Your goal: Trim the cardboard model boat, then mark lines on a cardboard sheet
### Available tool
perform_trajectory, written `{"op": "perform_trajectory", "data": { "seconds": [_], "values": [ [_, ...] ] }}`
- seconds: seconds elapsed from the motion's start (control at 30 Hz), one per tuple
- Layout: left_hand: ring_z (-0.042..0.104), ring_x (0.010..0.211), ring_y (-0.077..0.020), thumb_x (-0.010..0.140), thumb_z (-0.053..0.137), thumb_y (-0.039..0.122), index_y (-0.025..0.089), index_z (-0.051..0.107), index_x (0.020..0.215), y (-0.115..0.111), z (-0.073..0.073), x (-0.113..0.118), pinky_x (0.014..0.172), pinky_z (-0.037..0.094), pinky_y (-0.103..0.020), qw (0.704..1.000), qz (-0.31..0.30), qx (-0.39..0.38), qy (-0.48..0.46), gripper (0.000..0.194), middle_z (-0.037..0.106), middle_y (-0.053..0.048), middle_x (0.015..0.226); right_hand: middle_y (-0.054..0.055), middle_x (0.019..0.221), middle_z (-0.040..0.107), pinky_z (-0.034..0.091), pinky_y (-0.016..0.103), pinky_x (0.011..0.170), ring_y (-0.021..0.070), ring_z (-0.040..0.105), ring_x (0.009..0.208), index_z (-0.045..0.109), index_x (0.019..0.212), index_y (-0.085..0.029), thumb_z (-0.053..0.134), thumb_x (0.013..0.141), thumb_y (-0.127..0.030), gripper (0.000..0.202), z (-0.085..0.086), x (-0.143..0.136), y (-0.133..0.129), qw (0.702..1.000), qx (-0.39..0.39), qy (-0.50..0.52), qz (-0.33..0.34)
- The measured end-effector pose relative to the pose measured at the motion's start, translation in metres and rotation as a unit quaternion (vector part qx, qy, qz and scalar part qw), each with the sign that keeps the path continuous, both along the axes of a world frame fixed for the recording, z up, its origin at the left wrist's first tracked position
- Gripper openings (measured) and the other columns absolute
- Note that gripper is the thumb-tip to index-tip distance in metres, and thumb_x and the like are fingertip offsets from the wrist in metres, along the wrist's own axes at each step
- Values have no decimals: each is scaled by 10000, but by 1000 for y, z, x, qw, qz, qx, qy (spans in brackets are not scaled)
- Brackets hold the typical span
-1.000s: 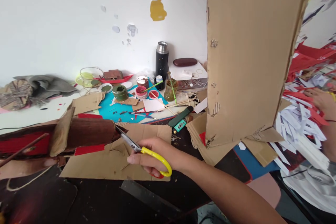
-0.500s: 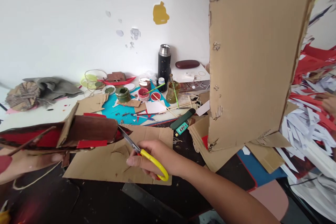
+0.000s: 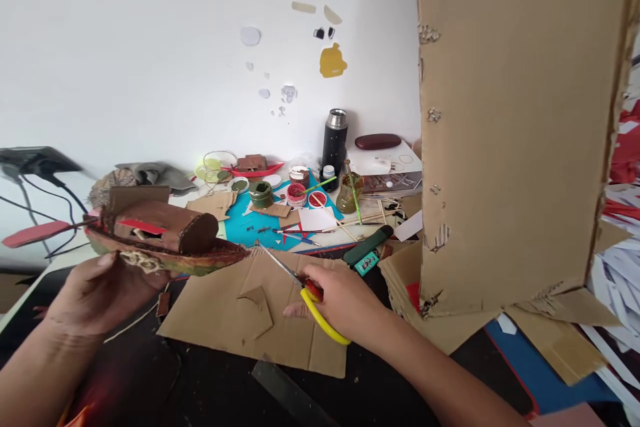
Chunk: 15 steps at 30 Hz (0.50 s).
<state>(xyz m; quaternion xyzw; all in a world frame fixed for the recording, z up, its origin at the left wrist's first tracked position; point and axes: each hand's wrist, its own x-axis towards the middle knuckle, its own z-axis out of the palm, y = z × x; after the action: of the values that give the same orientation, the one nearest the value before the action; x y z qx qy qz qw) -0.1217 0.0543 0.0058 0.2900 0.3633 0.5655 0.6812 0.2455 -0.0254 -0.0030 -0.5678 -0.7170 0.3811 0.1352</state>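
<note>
On the left, my left hand [image 3: 103, 290] supports a model boat [image 3: 165, 230] from below, fingers curled under the hull. The boat has a brown rounded cabin, a green and red hull and a coil of string on its side. A red-bladed oar [image 3: 37, 233] sticks out at its left end. My right hand [image 3: 333, 297] is closed round the yellow and red handles of a pair of scissors [image 3: 325, 320]. Their blades look closed and point up and left, near the boat's pointed right end. Below both lies a cut cardboard sheet [image 3: 210, 313] on the dark table.
A tall cardboard panel [image 3: 520, 133] stands at the right. Behind are open paint jars [image 3: 261, 195], a black flask [image 3: 335, 140], a glass bottle with a brush [image 3: 349, 193] and a smaller red boat [image 3: 253, 167]. A dark flat strip [image 3: 295, 393] lies in front.
My left hand has turned the boat from showing its top to showing its side, and has raised it. The view has shifted left. The scissors stay in my right hand.
</note>
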Motion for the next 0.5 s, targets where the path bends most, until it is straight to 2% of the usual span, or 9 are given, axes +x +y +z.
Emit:
{"op": "perform_trajectory", "data": {
  "seconds": [0.13, 0.23, 0.3, 0.37, 0.5],
  "values": [
    [825, 836, -248, 640, 864, 261, 402, 707, 1395, -4, -6, -3, 772, 693, -342, 1000, -8, -13, -1, 785, 871, 46, 1018, 113, 1109, 824, 393, 326, 699, 308, 752, 983, 738, 1287, -219, 813, 922, -501, 467, 5, -4, -2, 992, -11, -95, 78],
    [814, 815, -257, 668, 829, 285, 376, 706, 1402, -6, -13, -6, 805, 679, -363, 1000, -14, -19, -3, 751, 871, 23, 968, 126, 1174, 828, 439, 343, 738, 318, 770, 1044, 736, 1339, -228, 727, 972, -334, 383, 9, -4, -3, 984, -2, -127, 124],
    [813, 833, -269, 677, 831, 320, 371, 697, 1413, -7, -17, -6, 822, 675, -381, 1000, -17, -24, -3, 750, 870, 12, 957, 118, 1174, 829, 451, 339, 740, 307, 773, 1042, 754, 1314, -229, 677, 978, -247, 346, 14, -3, -3, 979, 13, -137, 154],
    [811, 832, -273, 678, 850, 356, 375, 688, 1423, -9, -20, -4, 794, 671, -374, 999, -18, -29, -4, 763, 868, 6, 940, 112, 1167, 828, 456, 331, 733, 299, 770, 1038, 774, 1263, -217, 671, 984, -230, 298, 19, -1, -2, 973, 23, -143, 179],
    [771, 673, -237, 674, 872, 388, 371, 693, 1421, -12, -26, 1, 686, 647, -331, 999, -28, -32, -12, 769, 851, 20, 824, 93, 1116, 817, 443, 309, 713, 276, 757, 995, 799, 1161, -213, 722, 986, -243, 194, 26, 3, -3, 969, 30, -142, 200]
  ]
}}
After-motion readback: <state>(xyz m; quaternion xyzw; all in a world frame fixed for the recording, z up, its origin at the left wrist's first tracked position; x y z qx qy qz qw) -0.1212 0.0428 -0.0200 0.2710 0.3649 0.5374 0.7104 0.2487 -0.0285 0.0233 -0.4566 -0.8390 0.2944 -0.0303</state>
